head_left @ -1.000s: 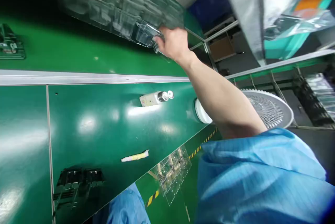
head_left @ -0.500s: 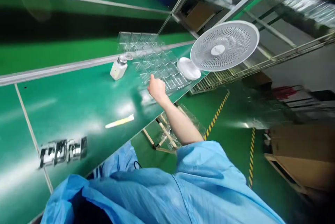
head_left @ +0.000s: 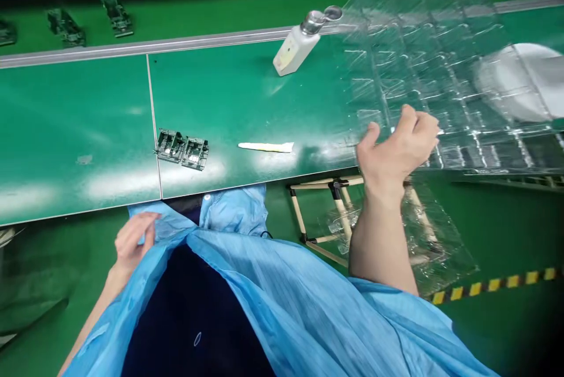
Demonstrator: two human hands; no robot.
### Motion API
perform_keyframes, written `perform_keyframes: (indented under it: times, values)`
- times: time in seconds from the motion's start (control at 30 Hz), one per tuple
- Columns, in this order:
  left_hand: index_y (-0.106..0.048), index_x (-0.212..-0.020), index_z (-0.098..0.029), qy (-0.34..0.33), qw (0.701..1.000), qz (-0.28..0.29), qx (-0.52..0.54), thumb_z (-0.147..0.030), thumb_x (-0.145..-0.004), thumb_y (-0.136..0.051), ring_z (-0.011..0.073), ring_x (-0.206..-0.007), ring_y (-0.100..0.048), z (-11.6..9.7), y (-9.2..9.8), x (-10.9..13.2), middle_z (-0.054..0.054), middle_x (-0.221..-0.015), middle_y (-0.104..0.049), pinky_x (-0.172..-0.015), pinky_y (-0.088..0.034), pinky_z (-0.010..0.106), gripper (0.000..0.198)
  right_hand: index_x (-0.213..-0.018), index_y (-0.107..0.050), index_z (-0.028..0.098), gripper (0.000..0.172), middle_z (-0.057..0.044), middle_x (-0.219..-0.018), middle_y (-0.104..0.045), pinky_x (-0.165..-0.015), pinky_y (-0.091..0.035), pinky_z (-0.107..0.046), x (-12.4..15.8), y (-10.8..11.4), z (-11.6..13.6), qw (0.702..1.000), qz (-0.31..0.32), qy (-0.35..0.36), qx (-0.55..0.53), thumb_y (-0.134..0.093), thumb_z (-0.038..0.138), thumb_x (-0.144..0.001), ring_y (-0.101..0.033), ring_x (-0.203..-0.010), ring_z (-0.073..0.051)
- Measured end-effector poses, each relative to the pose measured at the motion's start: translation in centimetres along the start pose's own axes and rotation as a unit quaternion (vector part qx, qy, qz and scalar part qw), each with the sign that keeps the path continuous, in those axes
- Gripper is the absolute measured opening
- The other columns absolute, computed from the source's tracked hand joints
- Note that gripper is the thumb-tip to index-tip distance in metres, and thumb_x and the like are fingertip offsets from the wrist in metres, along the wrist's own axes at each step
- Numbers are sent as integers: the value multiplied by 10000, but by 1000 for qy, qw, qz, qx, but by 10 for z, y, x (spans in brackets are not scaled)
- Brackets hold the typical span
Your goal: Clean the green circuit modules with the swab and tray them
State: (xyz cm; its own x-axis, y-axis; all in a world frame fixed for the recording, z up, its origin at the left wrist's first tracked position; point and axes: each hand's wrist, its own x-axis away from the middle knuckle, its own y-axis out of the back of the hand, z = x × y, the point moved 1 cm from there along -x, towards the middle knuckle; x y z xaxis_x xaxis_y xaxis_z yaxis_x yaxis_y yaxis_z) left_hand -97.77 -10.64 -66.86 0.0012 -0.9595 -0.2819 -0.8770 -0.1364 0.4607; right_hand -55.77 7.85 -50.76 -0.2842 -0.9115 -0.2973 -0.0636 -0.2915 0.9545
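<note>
My right hand is at the near left part of a clear plastic compartment tray, fingers curled over it and thumb apart. The tray overlaps the round white fan base in view. At the lower left, my left hand has its fingers curled on the edge of my blue gown, below the bench edge. A white pump bottle with a metal top stands by the tray's left side. Two small circuit board assemblies and a thin white-and-yellow strip lie on the green bench.
Several more circuit boards lie on the green surface beyond the metal rail. Under the bench edge at right stands a beige pipe frame with clear plastic trays. Yellow-and-black tape marks the floor.
My view has swung left and closer to the bench, so the fan's grille is out of sight. My left hand has come into view. The right hand stays at the tray.
</note>
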Motion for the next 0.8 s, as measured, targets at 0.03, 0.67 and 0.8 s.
perform_keyframes:
  times: [0.03, 0.67, 0.8]
  values:
    - [-619, -1196, -214, -33, 998, -47, -21, -362, -977, -599, 191, -961, -656, 0, 8, -9, 58, -1098, -664, -871, -591, 405, 265, -1493, -413, 136, 608, -254, -1480, -478, -1159, -333, -606, 10, -5, 11, 998, 11, 55, -20, -382, 459, -979, -406, -1427, -421]
    - [-462, -1462, -290, -181, 979, 60, -77, -558, -835, -736, 312, -1256, -587, 8, -16, -168, 130, -1334, -597, -1059, -533, 528, 734, -1639, -36, 280, 1006, -109, -1676, -276, -1213, -391, -588, 107, -81, 156, 806, 246, 321, -433, -665, 521, -892, -312, -1534, -335]
    - [-251, -1565, -335, -107, 993, 51, 17, -635, -810, -722, 346, -1377, -507, 5, -24, -155, 154, -1527, -435, -1111, -493, 541, 939, -1619, -154, 319, 756, -94, -1584, -448, -1187, -421, -597, 113, -90, 170, 811, 254, 260, -458, -550, 392, -978, -451, -1456, -310]
